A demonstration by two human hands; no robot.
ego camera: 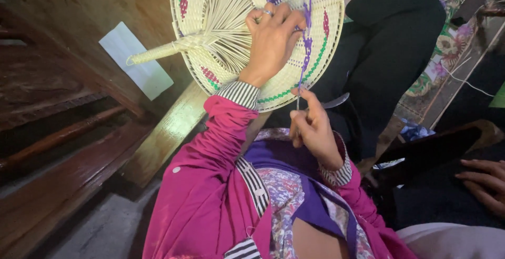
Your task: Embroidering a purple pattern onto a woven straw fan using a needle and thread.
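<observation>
1. We see a round woven palm fan, cream with purple, red and green patterns, held up tilted, handle pointing left.
2. We see a purple strand running down its face, taut.

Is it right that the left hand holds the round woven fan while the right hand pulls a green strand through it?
Not quite. The strand is purple, not green. The head view shows the left hand holding the round woven fan while the right hand pulls that purple strand through it.
</observation>
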